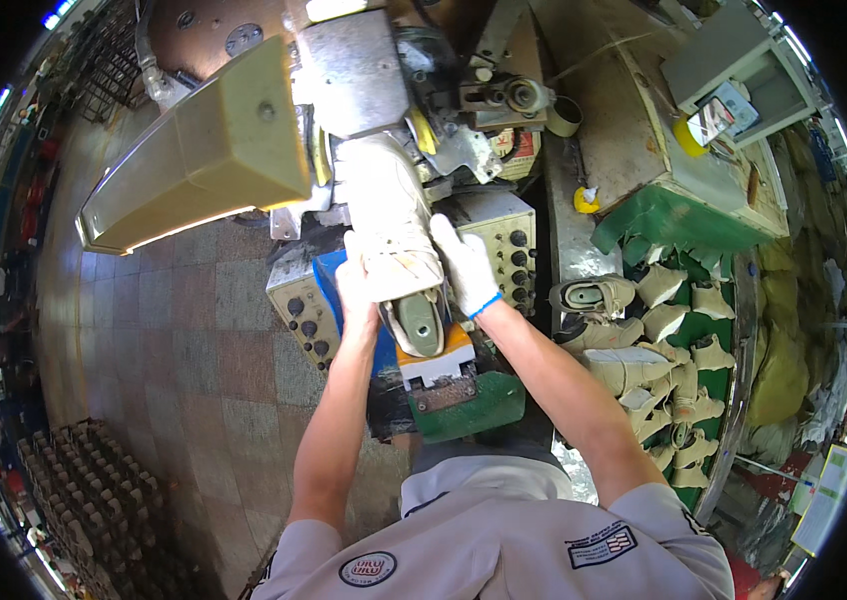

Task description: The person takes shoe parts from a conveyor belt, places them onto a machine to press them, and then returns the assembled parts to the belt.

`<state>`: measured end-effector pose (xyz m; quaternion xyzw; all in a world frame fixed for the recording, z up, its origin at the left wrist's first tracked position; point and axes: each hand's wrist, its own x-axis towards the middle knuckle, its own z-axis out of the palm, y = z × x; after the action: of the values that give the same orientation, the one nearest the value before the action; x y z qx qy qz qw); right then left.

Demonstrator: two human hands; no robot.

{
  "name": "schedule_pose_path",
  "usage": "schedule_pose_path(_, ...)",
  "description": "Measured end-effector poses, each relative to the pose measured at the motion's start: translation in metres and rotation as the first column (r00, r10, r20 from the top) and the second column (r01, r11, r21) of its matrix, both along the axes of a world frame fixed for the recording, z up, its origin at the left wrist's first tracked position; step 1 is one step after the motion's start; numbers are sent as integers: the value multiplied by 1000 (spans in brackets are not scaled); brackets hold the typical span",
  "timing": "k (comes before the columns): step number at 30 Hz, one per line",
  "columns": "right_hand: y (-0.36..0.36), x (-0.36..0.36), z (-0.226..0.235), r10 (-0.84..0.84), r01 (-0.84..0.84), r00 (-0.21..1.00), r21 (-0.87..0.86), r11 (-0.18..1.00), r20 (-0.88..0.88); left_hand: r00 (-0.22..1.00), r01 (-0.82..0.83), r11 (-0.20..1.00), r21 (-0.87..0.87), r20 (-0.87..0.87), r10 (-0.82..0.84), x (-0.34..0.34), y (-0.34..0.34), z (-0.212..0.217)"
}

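The shoe upper (389, 195) is lying under the machine's head, its toe pointing away from the person. A long cream cover (199, 150) is jutting out at the left, a left control box (294, 285) and a right control box (492, 228) are flanking the work, and more uppers (634, 370) are crowding a green surface at the right. The left hand (356, 285) and white-gloved right hand (464, 268) are holding it between them. It is looking pale cream and creased, with a green last (422, 316) showing at its open heel end.
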<state>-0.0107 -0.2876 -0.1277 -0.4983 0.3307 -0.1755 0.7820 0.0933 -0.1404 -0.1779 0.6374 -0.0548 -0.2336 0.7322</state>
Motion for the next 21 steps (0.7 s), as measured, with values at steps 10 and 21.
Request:
schedule_pose_path(10,-10,-286,64,-353,336,935,-228,914,-37,804,41,976,216,573,-160,-78,31,141)
schedule_pose_path(21,-12,-693,-68,-915,956,139,-191,224,-380,479,-158,898,411,827,-294,-51,22,81)
